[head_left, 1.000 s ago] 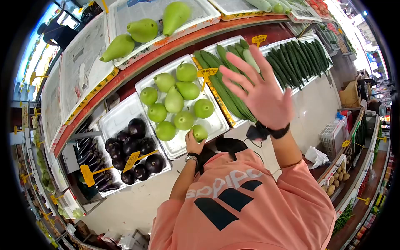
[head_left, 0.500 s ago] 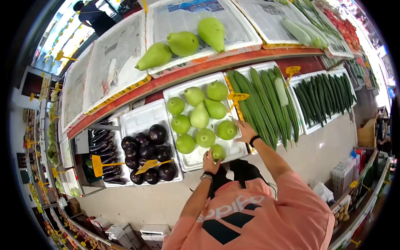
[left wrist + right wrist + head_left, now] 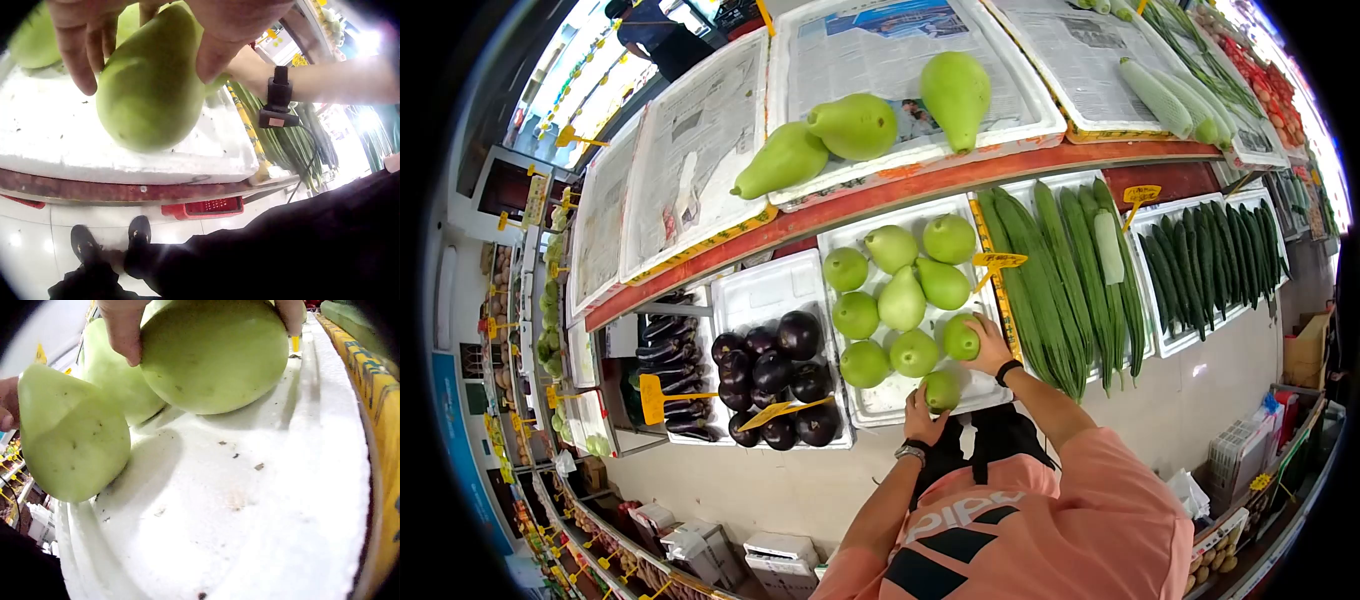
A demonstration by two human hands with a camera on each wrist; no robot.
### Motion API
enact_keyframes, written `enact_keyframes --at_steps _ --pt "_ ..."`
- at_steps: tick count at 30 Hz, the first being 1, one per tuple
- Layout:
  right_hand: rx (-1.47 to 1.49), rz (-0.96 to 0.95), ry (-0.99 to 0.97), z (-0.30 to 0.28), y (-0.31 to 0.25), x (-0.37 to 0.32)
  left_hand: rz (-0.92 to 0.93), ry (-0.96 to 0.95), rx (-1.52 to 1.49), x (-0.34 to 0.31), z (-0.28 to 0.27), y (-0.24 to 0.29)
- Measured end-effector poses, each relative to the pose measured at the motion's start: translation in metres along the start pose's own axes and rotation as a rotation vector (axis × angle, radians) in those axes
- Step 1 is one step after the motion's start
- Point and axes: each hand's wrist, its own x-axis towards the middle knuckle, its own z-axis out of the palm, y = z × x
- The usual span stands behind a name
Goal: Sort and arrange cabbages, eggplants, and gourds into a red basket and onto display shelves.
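My left hand grips a pear-shaped green bottle gourd at the front edge of a white foam tray. In the left wrist view, fingers and thumb straddle the narrow upper part of this gourd, and its round base faces the camera. Just behind and to the right, my right hand holds a second bottle gourd. The right wrist view has the thumb on one side of that gourd and a finger on the other. Several more bottle gourds lie behind them in the tray.
Round dark eggplants fill a tray to the left. Long green loofahs and cucumbers lie to the right. A yellow price tag stands at the tray's right edge. Above is a shelf with larger gourds.
My right hand came down from a raised, spread position to the tray's right edge, then onto the second bottle gourd. My left hand has stayed on the front one. The head view has shifted.
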Motion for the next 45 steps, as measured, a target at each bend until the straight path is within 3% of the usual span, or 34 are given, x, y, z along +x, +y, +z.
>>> enact_keyframes --at_steps 5,8,17,25,28,34,37,40,43,45 --pt "0.077 0.082 0.020 -0.005 -0.009 0.003 -0.003 0.022 -0.012 0.004 0.002 0.001" --pt "0.110 0.130 -0.065 -0.014 -0.015 0.009 -0.014 0.013 -0.008 0.008 0.004 -0.001" --pt "0.148 -0.149 -0.185 -0.015 0.017 0.016 -0.095 0.096 -0.019 0.012 0.015 -0.003" --pt "-0.036 -0.381 -0.231 -0.013 0.025 0.023 -0.081 0.255 -0.110 0.016 0.030 0.002" --pt "0.014 -0.356 -0.203 -0.011 0.024 0.023 -0.116 0.291 -0.118 0.013 0.036 0.004" --pt "0.040 -0.081 -0.089 -0.004 0.006 0.018 -0.183 0.363 -0.131 0.011 0.045 0.008" --pt "0.160 -0.054 -0.024 -0.013 -0.002 0.013 -0.194 0.394 -0.135 0.012 0.049 0.006" --pt "0.538 0.175 -0.073 -0.032 -0.015 -0.006 -0.244 0.380 -0.158 0.012 0.046 0.011" --pt "1.081 0.335 -0.093 -0.041 -0.007 -0.042 -0.264 0.387 -0.185 0.013 0.048 0.010" --pt "1.484 0.385 -0.003 -0.059 -0.014 -0.069 -0.266 0.386 -0.214 0.013 0.049 0.007"
